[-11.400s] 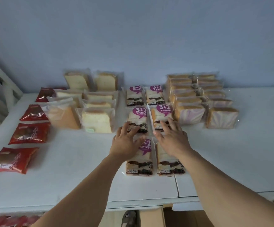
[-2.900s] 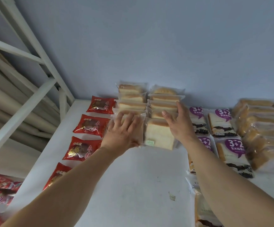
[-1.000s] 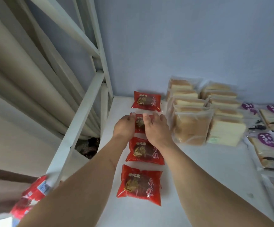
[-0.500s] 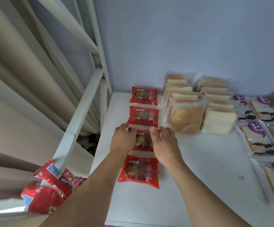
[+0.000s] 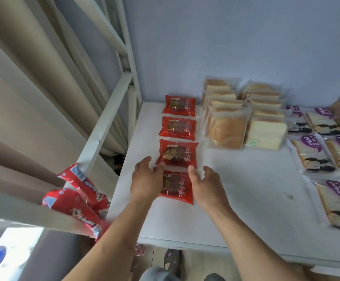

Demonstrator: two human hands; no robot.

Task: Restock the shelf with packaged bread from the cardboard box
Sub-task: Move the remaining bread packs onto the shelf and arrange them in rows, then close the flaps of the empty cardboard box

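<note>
- Red packets in a column of four on the white shelf [image 5: 246,209]; the nearest packet [image 5: 178,188] lies between both hands.
- Left hand [image 5: 145,182]: fingers relaxed and spread, resting at the packet's left edge.
- Right hand [image 5: 205,186]: fingers loosely extended at its right edge, thumb near the third packet [image 5: 178,154].
- Clear-wrapped sliced bread [image 5: 244,116] stands in rows just right of the column.
- Purple-labelled bread packs [image 5: 315,151] lie further right.

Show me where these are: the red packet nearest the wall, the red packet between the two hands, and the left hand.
Red packet nearest the wall [image 5: 179,105], head view, middle of its front.
Red packet between the hands [image 5: 176,188], head view, its printed face.
Left hand [image 5: 146,182], head view, back of the hand.
</note>
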